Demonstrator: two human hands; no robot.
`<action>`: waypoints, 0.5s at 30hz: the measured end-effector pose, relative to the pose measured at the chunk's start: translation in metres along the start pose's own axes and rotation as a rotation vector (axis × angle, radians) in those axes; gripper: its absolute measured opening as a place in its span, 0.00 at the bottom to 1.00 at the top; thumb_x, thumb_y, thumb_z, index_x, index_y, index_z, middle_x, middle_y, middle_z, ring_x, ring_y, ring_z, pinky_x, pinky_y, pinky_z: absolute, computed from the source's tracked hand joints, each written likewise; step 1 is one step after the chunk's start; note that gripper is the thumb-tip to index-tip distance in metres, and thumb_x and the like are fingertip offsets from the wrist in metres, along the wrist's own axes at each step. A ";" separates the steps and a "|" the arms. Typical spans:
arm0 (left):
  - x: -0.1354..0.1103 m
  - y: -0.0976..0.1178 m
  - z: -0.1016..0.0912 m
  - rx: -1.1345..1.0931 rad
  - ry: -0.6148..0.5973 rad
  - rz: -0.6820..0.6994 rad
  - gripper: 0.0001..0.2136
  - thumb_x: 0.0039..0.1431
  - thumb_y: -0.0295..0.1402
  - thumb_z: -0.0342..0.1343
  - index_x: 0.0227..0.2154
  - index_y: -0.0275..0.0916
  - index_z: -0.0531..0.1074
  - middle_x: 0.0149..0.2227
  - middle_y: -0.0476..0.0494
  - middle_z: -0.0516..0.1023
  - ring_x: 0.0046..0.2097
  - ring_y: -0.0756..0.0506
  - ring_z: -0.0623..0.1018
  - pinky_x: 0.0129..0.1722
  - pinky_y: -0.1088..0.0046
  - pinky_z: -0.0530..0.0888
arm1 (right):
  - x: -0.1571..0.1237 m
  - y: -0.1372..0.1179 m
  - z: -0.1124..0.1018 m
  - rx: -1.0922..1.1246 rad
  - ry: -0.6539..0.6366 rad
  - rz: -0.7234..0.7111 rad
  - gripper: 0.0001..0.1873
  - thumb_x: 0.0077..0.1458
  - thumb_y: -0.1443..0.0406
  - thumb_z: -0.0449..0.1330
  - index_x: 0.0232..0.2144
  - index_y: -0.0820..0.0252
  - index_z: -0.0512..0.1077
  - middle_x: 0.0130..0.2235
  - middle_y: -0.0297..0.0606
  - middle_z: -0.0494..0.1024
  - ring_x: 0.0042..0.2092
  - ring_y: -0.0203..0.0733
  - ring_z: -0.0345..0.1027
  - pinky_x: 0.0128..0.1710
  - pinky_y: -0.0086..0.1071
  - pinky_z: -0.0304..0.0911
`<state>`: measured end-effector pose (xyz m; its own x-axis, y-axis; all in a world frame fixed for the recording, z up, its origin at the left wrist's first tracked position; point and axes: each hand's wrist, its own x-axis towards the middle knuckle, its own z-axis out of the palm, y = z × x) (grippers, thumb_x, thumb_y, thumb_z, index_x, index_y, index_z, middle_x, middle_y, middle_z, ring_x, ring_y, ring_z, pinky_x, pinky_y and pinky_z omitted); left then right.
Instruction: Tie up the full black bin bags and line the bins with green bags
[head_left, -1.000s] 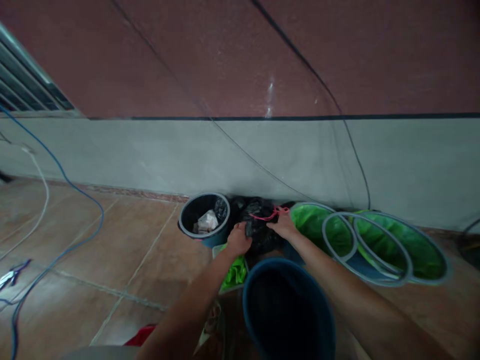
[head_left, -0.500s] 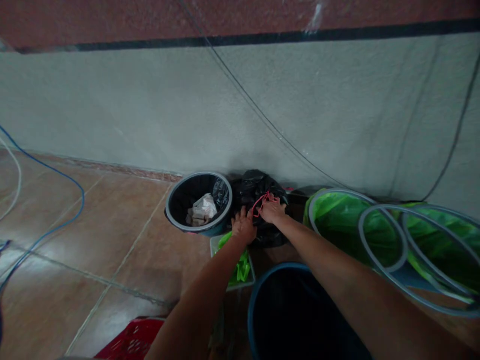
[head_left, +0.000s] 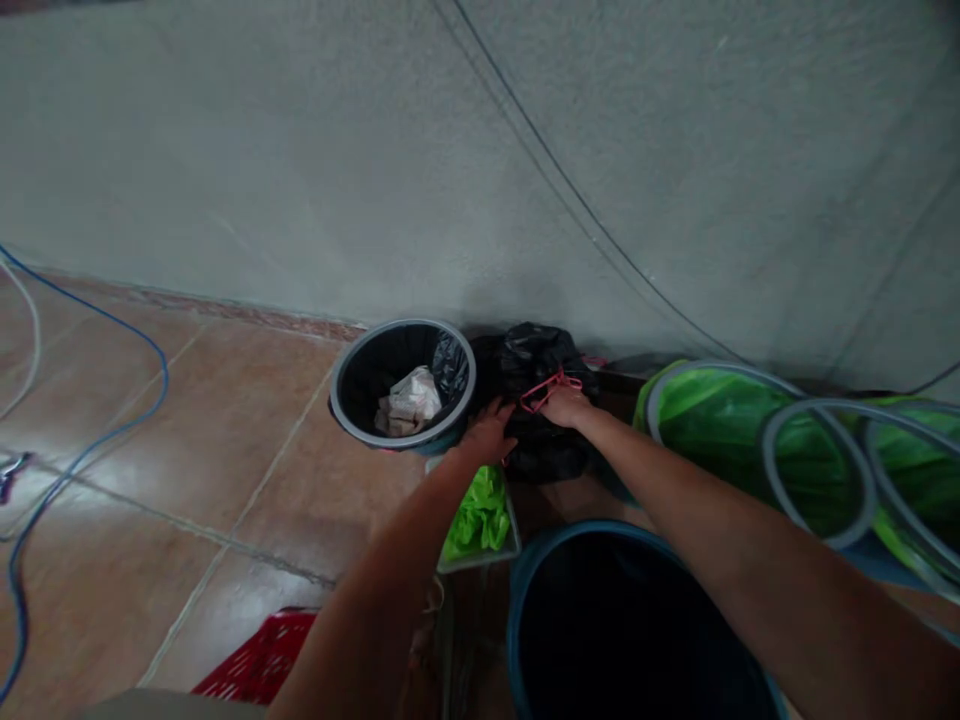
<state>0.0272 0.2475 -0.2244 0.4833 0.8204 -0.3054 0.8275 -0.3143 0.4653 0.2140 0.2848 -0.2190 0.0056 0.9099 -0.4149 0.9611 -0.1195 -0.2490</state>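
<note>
1. Black plastic bag [head_left: 538,348] sits on the floor [head_left: 300,500] against the grey wall [head_left: 300,150], between a lined bin [head_left: 337,395] and green bags [head_left: 712,410].
2. It looks shiny, crumpled and lumpy, with thin pink string [head_left: 561,376] looped across its front.
3. Its shape is slack; I cannot tell its long axis or which way it points.
4. Left hand [head_left: 487,435] has a loose grip, fingers spread at the bag's edge; right hand [head_left: 568,407] is at the string, its grip too hidden to judge.

"Count's on?"
"One round, grey-rimmed, black-lined bin [head_left: 360,385], two round green-lined bins [head_left: 712,430] [head_left: 915,460], one big round blue bucket [head_left: 615,620]!"
"Red slotted plastic basket [head_left: 259,660]?"
"Just one, and two bare hands [head_left: 487,432] [head_left: 566,405]!"
</note>
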 end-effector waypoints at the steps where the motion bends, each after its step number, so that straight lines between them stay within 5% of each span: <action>1: -0.011 -0.002 -0.004 -0.030 0.056 0.022 0.33 0.57 0.32 0.58 0.66 0.38 0.56 0.70 0.33 0.52 0.68 0.36 0.61 0.65 0.56 0.62 | -0.008 0.000 -0.006 -0.002 -0.003 -0.031 0.21 0.60 0.56 0.58 0.50 0.63 0.75 0.53 0.52 0.77 0.55 0.54 0.70 0.51 0.38 0.65; 5: -0.072 -0.018 0.000 -0.132 0.336 -0.008 0.26 0.59 0.30 0.54 0.61 0.38 0.62 0.65 0.36 0.64 0.65 0.40 0.65 0.64 0.61 0.65 | -0.052 0.001 -0.027 0.058 0.043 -0.027 0.26 0.58 0.58 0.61 0.56 0.63 0.69 0.56 0.51 0.74 0.53 0.50 0.71 0.52 0.34 0.65; 8: -0.124 -0.035 0.024 -0.121 0.414 -0.286 0.22 0.61 0.32 0.52 0.58 0.36 0.65 0.59 0.33 0.71 0.60 0.39 0.71 0.60 0.60 0.69 | -0.099 0.008 -0.033 0.120 0.152 0.016 0.36 0.56 0.59 0.61 0.63 0.67 0.61 0.61 0.55 0.67 0.58 0.51 0.67 0.58 0.37 0.61; 12: -0.169 -0.049 0.065 -0.077 0.159 -0.721 0.25 0.61 0.37 0.53 0.59 0.29 0.62 0.54 0.27 0.75 0.57 0.37 0.74 0.52 0.64 0.72 | -0.168 0.030 -0.026 0.302 0.281 -0.136 0.27 0.58 0.59 0.56 0.58 0.60 0.67 0.58 0.48 0.70 0.58 0.48 0.66 0.59 0.40 0.62; 15: -0.182 -0.055 0.079 -0.097 -0.093 -0.736 0.17 0.64 0.31 0.48 0.54 0.31 0.67 0.44 0.32 0.80 0.49 0.41 0.79 0.44 0.71 0.73 | -0.213 0.050 -0.018 0.418 0.290 -0.156 0.22 0.58 0.57 0.54 0.53 0.56 0.71 0.57 0.46 0.72 0.55 0.49 0.69 0.51 0.42 0.69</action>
<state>-0.0838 0.0778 -0.2607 -0.1599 0.7575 -0.6330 0.9194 0.3477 0.1838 0.2657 0.0917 -0.1276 0.0046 0.9949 -0.1004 0.7650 -0.0682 -0.6404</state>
